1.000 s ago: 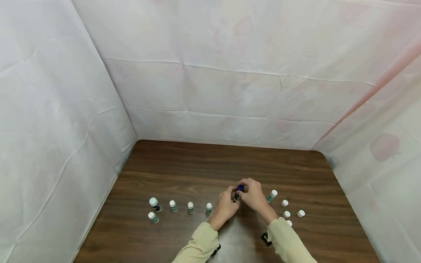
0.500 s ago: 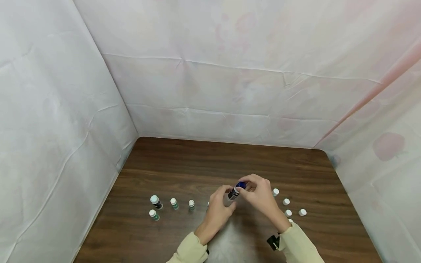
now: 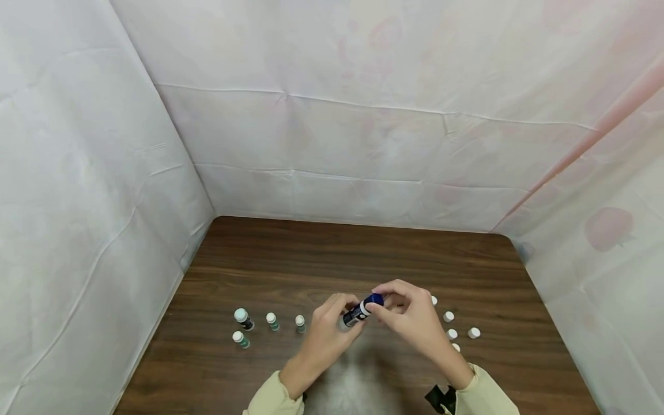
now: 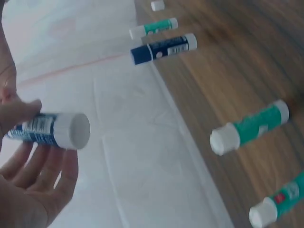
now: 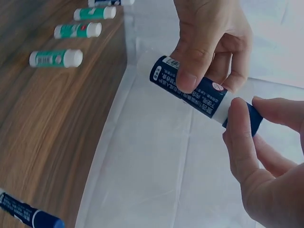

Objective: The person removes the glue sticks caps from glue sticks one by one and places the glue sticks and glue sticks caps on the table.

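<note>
Both hands hold one navy-labelled glue stick [image 3: 357, 314], tilted above the table in the head view. My left hand [image 3: 324, 331] grips its clear lower end, with the thumb lying across the label in the right wrist view. With thumb and fingers my right hand [image 3: 415, 323] pinches its dark blue cap [image 5: 256, 119], which sits at the end by a white collar [image 5: 223, 108]. The left wrist view shows the pale round base of the held stick [image 4: 78, 131]. Further along the table stands a second navy glue stick [image 4: 164, 49] with a blue cap, hidden from the head view.
Left of the hands stand several green glue sticks [image 3: 272, 321] with white caps and a navy one [image 3: 244, 319] with a pale cap. Several loose white caps [image 3: 474, 332] lie at the right. White sheeting [image 3: 332, 144] walls the brown table [image 3: 290, 242].
The glue stick has gone from nearly upright to tilted, base toward the left. My left hand has moved left and nearer, and now overlaps a green glue stick seen earlier.
</note>
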### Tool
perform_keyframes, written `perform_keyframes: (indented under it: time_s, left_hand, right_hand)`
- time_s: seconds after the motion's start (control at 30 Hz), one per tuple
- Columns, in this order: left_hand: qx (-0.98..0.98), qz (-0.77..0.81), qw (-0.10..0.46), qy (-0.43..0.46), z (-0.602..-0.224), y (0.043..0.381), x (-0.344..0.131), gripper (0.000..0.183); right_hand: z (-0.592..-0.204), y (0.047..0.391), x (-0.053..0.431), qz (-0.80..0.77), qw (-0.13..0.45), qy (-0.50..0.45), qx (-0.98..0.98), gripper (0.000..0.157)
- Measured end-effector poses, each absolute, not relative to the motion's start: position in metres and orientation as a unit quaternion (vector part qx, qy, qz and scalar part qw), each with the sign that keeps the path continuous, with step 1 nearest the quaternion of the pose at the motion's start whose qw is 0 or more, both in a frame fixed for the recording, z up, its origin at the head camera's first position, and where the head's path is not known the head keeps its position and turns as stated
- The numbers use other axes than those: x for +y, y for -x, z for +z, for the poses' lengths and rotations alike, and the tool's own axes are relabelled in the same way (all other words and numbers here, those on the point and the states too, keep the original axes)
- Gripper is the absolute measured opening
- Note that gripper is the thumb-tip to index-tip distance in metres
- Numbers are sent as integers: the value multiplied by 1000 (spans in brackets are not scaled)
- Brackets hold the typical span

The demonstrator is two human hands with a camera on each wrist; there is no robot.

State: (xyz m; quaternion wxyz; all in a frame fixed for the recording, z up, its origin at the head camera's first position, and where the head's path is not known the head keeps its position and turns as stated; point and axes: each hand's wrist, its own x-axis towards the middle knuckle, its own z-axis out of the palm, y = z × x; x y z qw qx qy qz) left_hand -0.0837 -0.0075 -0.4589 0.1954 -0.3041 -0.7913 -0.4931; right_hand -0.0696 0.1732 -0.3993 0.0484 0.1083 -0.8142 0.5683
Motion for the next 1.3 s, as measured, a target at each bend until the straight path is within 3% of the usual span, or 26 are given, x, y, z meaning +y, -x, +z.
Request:
perform_keyframes:
  time_s: [0.37,1.3]
  left_hand:
    - [-808,-436,198,343,-446,68,-34,33]
    - [-761,-437,244,413,-427,56,-52,32]
  right_hand:
    - [-396,53,171,595,-25,-152,-789,23]
    - [-400,41,168,581,63,-280,-762,23]
